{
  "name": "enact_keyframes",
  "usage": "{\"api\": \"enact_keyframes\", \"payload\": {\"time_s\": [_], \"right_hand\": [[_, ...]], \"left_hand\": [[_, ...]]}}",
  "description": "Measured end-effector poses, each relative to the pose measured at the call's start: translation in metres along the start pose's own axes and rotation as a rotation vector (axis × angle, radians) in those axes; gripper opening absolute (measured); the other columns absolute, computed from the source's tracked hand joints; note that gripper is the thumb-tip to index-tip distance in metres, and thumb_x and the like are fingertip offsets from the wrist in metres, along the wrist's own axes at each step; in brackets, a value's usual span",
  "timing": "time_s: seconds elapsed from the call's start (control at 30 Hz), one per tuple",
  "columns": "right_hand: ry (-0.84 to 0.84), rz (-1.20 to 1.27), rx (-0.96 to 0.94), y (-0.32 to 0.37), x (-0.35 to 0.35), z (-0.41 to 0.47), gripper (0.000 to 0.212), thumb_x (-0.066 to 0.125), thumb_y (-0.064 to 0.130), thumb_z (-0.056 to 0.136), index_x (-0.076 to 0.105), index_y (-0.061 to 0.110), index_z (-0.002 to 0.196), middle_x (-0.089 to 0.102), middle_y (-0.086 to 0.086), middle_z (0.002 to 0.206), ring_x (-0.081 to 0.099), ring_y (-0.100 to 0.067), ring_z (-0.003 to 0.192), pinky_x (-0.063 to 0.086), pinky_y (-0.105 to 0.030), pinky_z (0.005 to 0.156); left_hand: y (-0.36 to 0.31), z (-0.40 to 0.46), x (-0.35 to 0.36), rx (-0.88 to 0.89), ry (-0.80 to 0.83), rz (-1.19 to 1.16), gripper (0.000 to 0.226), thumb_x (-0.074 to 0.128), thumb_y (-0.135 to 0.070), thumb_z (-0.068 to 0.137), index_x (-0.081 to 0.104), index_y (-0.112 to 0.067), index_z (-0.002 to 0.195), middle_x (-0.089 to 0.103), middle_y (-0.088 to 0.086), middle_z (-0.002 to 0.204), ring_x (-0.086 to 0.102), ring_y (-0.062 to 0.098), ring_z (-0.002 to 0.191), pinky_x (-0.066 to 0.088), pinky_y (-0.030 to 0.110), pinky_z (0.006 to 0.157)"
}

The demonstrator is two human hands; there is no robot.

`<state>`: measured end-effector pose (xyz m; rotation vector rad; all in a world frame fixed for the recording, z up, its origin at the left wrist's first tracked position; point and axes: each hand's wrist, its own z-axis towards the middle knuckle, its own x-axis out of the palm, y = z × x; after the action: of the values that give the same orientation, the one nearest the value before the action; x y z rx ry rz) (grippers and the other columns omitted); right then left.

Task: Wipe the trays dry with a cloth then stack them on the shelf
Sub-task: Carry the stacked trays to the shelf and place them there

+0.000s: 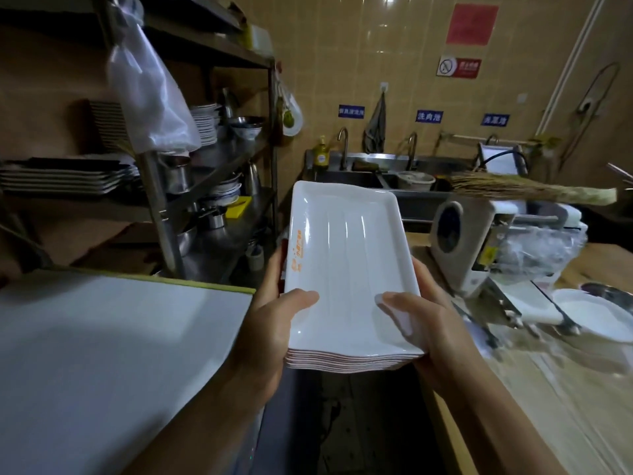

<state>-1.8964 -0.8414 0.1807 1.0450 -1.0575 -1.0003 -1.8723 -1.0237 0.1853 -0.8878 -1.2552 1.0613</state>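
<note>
At far left, a metal shelf (212, 156) held plates, bowls and a pile of trays (65, 180) already put away. Nearer, a white tabletop (102, 337) filled the lower left. In the centre, a person carried a stack of white trays (346, 269) level in the air, probably so the pile would not slide on its way to the shelf. The left hand (274, 323) gripped the stack's left edge, thumb on top, fingers curled underneath. The right hand (424, 323) gripped the right edge likewise, thumb pressing a small white cloth (400, 320) against the top tray. Behind were sinks (376, 180); at right, a broom (527, 190) lay over a machine (479, 241).
</note>
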Motion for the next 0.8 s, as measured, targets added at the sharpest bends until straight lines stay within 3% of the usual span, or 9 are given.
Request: {"api": "enact_keyframes", "payload": {"time_s": [0.17,0.27,0.37,0.47,0.6,0.8], "right_hand": [[0.016,-0.013,0.023,-0.016,-0.010,0.087,0.066,0.062,0.016,0.064,0.052,0.036,0.126,0.068,-0.004,0.109,0.069,-0.027,0.094,0.055,-0.030,0.067],[0.049,-0.014,0.044,-0.030,-0.018,0.147,0.065,0.062,0.015,0.064,0.054,0.038,0.124,0.069,-0.001,0.107,0.069,-0.028,0.093,0.058,-0.041,0.072],[0.079,-0.001,0.032,-0.042,-0.027,0.214,0.064,0.062,0.014,0.065,0.054,0.042,0.122,0.070,0.003,0.105,0.069,-0.026,0.094,0.057,-0.047,0.080],[0.124,0.025,0.053,-0.048,-0.035,0.280,0.064,0.064,0.014,0.066,0.053,0.042,0.123,0.070,0.002,0.107,0.069,-0.027,0.094,0.058,-0.042,0.072],[0.183,0.052,0.072,-0.053,-0.039,0.359,0.066,0.062,0.013,0.065,0.053,0.036,0.126,0.070,-0.006,0.108,0.069,-0.032,0.092,0.055,-0.035,0.062],[0.240,0.065,0.088,-0.074,-0.035,0.453,0.066,0.062,0.012,0.065,0.053,0.034,0.127,0.068,-0.007,0.112,0.069,-0.032,0.094,0.055,-0.034,0.064]], "left_hand": [[0.012,0.084,-0.009,0.011,0.003,0.002,0.058,0.052,-0.002,0.084,0.048,-0.040,0.127,0.072,-0.007,0.103,0.070,0.016,0.090,0.055,0.024,0.063],[0.022,0.137,-0.012,0.021,-0.027,-0.009,0.065,0.058,-0.011,0.067,0.051,-0.040,0.125,0.071,-0.007,0.104,0.069,0.016,0.091,0.055,0.024,0.062],[0.031,0.196,-0.013,0.046,-0.068,-0.037,0.061,0.058,-0.004,0.072,0.053,-0.036,0.124,0.072,-0.004,0.103,0.070,0.017,0.088,0.055,0.024,0.060],[0.036,0.256,-0.016,0.063,-0.141,-0.003,0.056,0.051,0.003,0.084,0.053,-0.033,0.127,0.072,-0.005,0.104,0.070,0.016,0.089,0.054,0.023,0.060],[0.038,0.326,-0.022,0.081,-0.194,0.021,0.057,0.056,0.001,0.080,0.054,-0.034,0.125,0.073,-0.006,0.100,0.070,0.014,0.086,0.053,0.022,0.057],[0.046,0.411,-0.041,0.083,-0.211,0.036,0.055,0.045,0.006,0.086,0.053,-0.032,0.126,0.072,-0.007,0.101,0.070,0.011,0.086,0.053,0.019,0.056]]}}
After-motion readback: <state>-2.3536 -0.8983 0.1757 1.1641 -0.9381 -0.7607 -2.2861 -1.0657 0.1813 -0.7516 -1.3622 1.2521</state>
